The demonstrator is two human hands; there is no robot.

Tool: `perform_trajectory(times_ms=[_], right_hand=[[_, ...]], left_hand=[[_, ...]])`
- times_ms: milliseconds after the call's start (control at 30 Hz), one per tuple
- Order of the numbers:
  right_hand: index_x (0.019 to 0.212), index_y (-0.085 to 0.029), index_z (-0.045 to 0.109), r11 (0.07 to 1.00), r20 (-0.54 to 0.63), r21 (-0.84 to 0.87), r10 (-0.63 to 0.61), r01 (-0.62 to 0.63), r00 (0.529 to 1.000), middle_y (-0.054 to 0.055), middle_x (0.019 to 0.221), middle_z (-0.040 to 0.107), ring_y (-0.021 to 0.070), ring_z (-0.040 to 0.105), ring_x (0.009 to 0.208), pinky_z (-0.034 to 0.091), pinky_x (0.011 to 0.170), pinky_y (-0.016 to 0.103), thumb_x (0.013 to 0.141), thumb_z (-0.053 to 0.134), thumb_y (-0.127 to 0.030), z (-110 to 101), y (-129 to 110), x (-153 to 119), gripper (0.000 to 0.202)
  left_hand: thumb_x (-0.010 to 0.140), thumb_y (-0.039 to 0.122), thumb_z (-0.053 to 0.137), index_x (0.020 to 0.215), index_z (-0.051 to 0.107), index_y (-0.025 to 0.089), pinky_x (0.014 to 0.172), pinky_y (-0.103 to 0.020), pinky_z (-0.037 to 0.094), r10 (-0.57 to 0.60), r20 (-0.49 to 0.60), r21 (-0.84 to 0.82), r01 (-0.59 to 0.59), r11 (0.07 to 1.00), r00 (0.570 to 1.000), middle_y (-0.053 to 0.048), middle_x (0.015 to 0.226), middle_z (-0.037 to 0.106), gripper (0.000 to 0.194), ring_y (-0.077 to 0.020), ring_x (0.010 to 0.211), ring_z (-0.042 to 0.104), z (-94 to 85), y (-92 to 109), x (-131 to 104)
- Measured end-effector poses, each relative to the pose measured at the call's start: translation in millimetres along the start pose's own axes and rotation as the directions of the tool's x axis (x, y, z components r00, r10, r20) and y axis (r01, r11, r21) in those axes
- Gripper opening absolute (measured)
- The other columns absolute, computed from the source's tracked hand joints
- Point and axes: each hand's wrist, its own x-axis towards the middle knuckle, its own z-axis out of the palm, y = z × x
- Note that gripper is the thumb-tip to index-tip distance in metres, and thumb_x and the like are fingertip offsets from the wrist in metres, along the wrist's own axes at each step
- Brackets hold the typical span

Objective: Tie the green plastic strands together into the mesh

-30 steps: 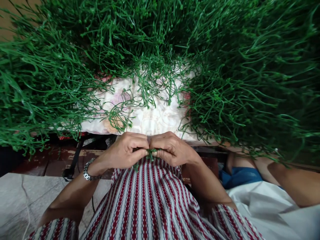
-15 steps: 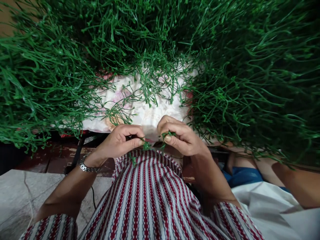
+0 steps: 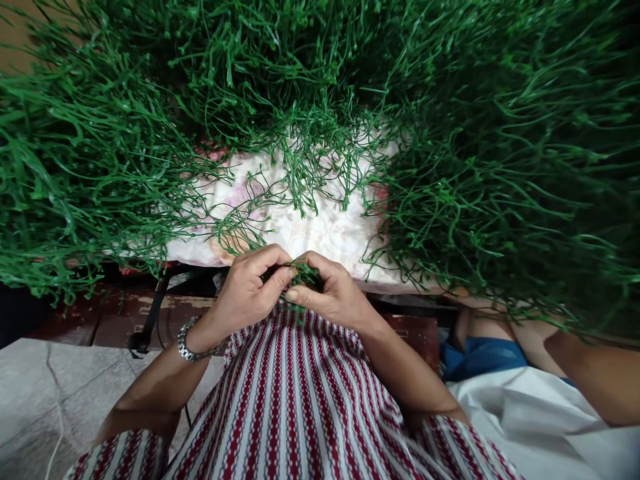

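My left hand (image 3: 255, 287) and my right hand (image 3: 333, 290) meet at the front edge of a padded floral cloth (image 3: 310, 233), just above my lap. Between them is a small bunch of thin green stems (image 3: 306, 275), with thumbs and fingers of both hands closed on it. Part of the bunch is hidden inside the fingers. Loose stems with small budded tips (image 3: 300, 173) lie spread on the cloth beyond my hands.
Tall heaps of green stems rise at the left (image 3: 75, 180), the back and the right (image 3: 490, 187). Another person's arm (image 3: 590, 370) and bent leg are at the right, near white cloth (image 3: 530, 413). A cable (image 3: 56, 400) runs over the tiled floor (image 3: 25, 380) at the lower left.
My hands were apart, each with bits of green in its fingers. They have come together at the middle, the right moving left, and now share one bunch.
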Motion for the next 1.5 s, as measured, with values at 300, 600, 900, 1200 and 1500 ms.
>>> perform_trajectory(times_ms=[300,600,900,1200,1500], right_hand=[[0.085,-0.013,0.06,0.983,-0.006,-0.031,-0.179,0.179,0.984,0.001,0.077,0.053,0.0093,0.052,0.072,0.04,0.068,0.02,0.085,0.058,-0.025,-2.9,4.5,1.5,0.011],[0.071,-0.013,0.055,0.958,0.069,0.088,-0.28,0.274,0.958,-0.001,0.068,0.046,0.0083,0.045,0.061,0.038,0.059,0.021,0.089,0.052,-0.035,4.9,13.5,8.9,0.029],[0.085,-0.016,0.061,0.929,-0.163,0.014,-0.363,0.37,0.917,0.007,0.085,0.059,0.0154,0.057,0.081,0.045,0.074,0.03,0.09,0.05,-0.032,-11.7,12.1,8.5,0.02],[0.079,-0.019,0.05,0.919,-0.539,0.249,-0.13,0.305,0.832,0.002,0.086,0.061,0.0053,0.049,0.045,0.047,0.048,0.022,0.091,0.048,-0.033,-18.1,-8.4,0.8,0.019],[0.094,-0.015,0.058,0.709,-0.045,-0.64,-0.42,0.296,0.906,0.006,0.077,0.06,0.0154,0.055,0.069,0.045,0.061,0.028,0.089,0.048,-0.019,-8.9,-38.3,5.9,0.013]], left_hand=[[0.082,0.017,0.057,0.068,0.056,0.017,0.061,-0.024,0.037,-0.031,-0.046,-0.419,0.009,0.908,0.998,0.0,0.067,0.051,0.013,-0.0123,0.067,0.049,5.4,-7.6,-3.2],[0.077,0.024,0.065,0.069,0.062,0.016,0.049,-0.021,0.037,-0.185,0.068,-0.84,0.156,0.519,0.98,-0.003,0.069,0.064,0.012,-0.0096,0.055,0.052,6.5,-2.0,-0.3],[0.077,0.023,0.064,0.072,0.059,0.015,0.06,-0.027,0.045,-0.264,-0.047,-0.82,0.113,0.562,0.963,-0.001,0.062,0.061,0.011,-0.0133,0.057,0.058,-4.2,-4.0,9.2],[0.075,0.018,0.065,0.07,0.064,0.015,0.07,-0.027,0.043,-0.239,-0.214,-0.74,0.003,0.673,0.947,-0.004,0.074,0.062,0.006,-0.0151,0.074,0.058,-4.5,-3.9,11.7],[0.076,0.022,0.065,0.069,0.063,0.017,0.076,-0.026,0.042,-0.257,-0.171,-0.68,0.075,0.729,0.951,-0.004,0.088,0.058,0.009,-0.0149,0.084,0.053,-0.6,3.6,19.5]])
